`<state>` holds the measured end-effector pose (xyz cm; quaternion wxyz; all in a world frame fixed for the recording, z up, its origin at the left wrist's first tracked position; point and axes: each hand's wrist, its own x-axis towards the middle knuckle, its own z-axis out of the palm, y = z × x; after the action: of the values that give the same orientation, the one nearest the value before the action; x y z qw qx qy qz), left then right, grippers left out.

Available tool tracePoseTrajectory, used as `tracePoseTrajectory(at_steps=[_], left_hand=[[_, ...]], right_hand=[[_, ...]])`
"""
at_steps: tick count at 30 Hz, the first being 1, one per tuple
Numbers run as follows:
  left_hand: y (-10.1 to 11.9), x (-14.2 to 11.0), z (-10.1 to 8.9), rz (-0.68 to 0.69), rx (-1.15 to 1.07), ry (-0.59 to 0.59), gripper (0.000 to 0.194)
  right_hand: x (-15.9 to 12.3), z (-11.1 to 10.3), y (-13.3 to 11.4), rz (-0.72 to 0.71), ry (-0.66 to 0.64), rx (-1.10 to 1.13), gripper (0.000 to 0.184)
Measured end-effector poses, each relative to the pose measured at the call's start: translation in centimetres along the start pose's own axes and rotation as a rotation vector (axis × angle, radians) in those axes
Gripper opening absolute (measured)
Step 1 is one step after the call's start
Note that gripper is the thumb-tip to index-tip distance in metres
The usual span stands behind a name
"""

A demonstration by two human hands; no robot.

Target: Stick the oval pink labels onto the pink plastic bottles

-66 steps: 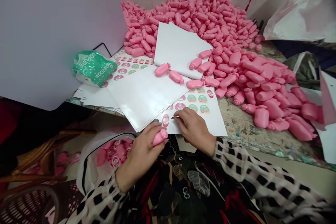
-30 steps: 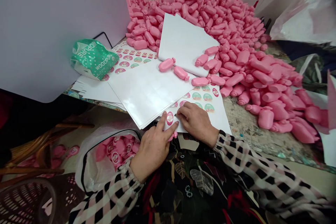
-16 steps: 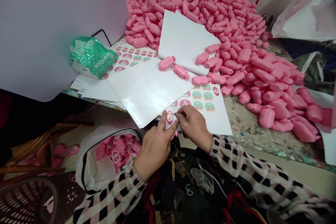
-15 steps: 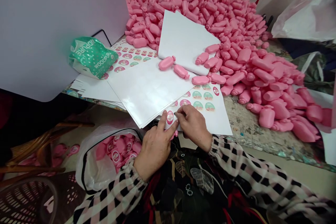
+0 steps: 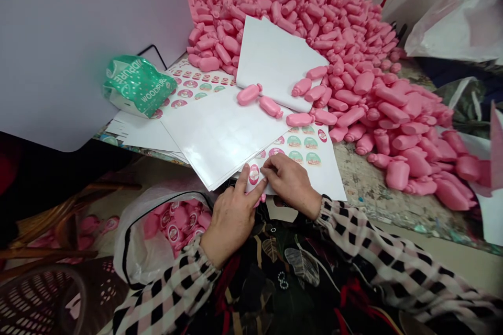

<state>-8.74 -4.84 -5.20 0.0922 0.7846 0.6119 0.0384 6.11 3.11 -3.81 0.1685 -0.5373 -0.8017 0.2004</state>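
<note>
The right-hand grip (image 5: 290,180) has its fingertips pressed together just beside an oval pink label (image 5: 254,174) on a sticker sheet (image 5: 326,178), at the front edge of the tabletop (image 5: 369,188). The left-hand grip (image 5: 231,222) spreads its fingers around that label, with a pink bottle (image 5: 259,200) mostly hidden beneath them. Whether the label has lifted, I cannot tell.

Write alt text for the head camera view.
A left hand grips a small pink bottle as the right hand touches an oval label, beside sticker sheets and a heap of identical bottles.
</note>
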Motion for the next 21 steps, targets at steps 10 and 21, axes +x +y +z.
tracePoseTrajectory(at_steps=[10, 21], left_hand=[[0.0, -0.1, 0.7, -0.007, -0.060, 0.019, 0.049], [-1.0, -1.3, 0.2, 0.050, -0.354, 0.061, 0.047]], right_hand=[[-0.8, 0.5, -1.0, -0.056, 0.137, -0.076, 0.024], [-2.6, -2.3, -1.9, -0.093, 0.343, 0.270, 0.017]])
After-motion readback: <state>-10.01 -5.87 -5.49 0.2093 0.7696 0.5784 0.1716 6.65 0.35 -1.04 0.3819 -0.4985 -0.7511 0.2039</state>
